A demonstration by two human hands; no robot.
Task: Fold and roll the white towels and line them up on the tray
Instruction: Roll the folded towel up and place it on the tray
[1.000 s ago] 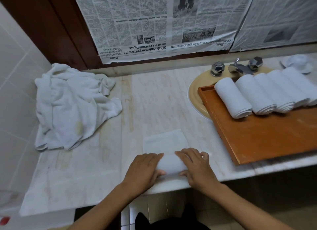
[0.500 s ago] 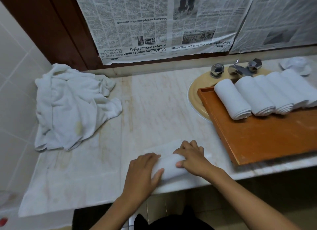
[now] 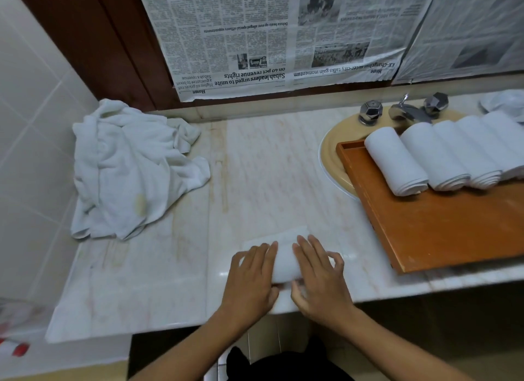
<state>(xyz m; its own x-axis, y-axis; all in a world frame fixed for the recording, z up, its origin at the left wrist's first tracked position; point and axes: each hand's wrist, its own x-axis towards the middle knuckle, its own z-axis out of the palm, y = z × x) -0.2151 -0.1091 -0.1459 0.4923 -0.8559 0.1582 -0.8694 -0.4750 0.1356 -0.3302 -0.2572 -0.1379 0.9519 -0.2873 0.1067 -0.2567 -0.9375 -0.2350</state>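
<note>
On the counter [image 3: 269, 167], left hand [image 3: 251, 281] and right hand [image 3: 321, 281] half-cover a towel [image 3: 285, 263].

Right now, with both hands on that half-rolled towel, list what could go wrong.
1. The towel sits close to the front edge of the counter; pushed by the left hand and right hand, it might slip off.
2. Its unrolled flap looks skewed, so the roll may come out uneven beside the rolled towels.
3. The tray partly lies over the sink basin and may rock when loaded.

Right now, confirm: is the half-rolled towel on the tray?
No, the towel lies on the counter, apart from the tray.
</note>
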